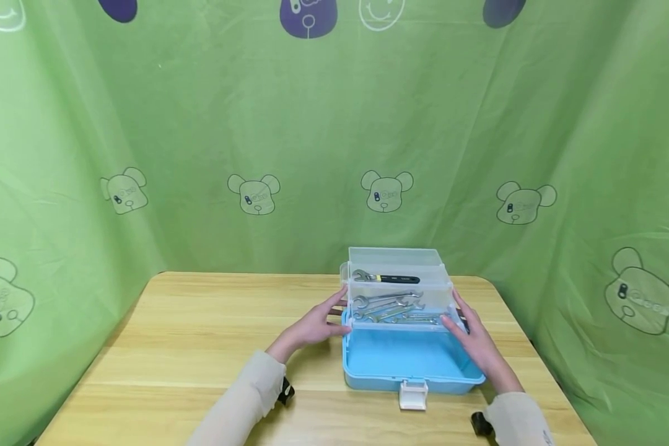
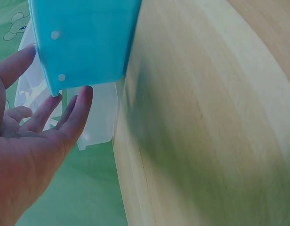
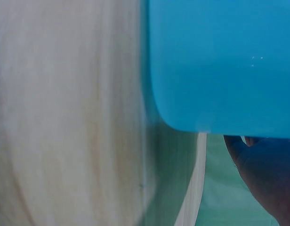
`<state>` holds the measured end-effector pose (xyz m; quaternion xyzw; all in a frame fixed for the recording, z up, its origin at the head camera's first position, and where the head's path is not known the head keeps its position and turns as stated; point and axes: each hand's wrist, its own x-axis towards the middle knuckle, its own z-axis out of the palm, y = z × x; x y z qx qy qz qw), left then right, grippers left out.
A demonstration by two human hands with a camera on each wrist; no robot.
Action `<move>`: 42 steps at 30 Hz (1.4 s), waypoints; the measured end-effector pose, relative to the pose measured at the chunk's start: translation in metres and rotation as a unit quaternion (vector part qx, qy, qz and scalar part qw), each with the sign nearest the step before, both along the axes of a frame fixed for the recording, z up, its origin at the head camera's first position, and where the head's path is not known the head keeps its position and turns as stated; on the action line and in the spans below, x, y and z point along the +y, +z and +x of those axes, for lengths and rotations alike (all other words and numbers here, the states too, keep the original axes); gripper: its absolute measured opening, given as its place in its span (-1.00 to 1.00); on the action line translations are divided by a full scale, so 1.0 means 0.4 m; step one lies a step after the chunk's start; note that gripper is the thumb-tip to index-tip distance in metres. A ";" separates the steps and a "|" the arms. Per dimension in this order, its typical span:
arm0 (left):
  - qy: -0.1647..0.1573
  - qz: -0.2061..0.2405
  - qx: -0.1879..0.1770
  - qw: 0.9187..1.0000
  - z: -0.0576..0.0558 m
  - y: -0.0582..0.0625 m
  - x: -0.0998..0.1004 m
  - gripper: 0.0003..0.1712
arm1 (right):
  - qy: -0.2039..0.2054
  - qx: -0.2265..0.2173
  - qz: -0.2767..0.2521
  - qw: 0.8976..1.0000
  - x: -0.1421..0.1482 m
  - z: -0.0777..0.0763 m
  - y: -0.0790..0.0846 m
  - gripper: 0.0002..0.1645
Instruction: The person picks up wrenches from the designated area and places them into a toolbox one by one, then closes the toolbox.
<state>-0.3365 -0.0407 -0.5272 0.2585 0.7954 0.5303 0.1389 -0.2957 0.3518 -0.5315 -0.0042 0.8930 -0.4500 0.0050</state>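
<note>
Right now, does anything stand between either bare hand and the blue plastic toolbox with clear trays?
Nothing visible does: the left hand and right hand are at opposite sides of the toolbox.

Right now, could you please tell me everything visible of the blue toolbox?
The blue toolbox stands open on the wooden table. Its smooth base looks like plastic, with rounded corners and a white latch hanging at the front. Translucent trays rise in steps toward the back; an adjustable wrench with a black handle lies in the upper one, several metal wrenches in the lower. The left hand and right hand, at its sides, appear to touch the trays.
</note>
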 end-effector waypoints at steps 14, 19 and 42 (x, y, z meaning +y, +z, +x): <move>0.001 -0.002 0.021 1.000 -0.041 0.016 -0.044 -0.11 | 0.039 -0.013 -0.011 0.999 0.029 0.005 0.007 -0.06; 0.051 0.014 0.025 0.998 -0.093 0.031 -0.062 -0.19 | 0.050 0.013 -0.023 0.998 0.077 -0.024 0.013 -0.13; 0.094 0.046 -0.038 0.994 -0.174 0.002 0.037 -0.17 | 0.146 -0.066 -0.074 0.984 0.094 -0.222 0.016 -0.13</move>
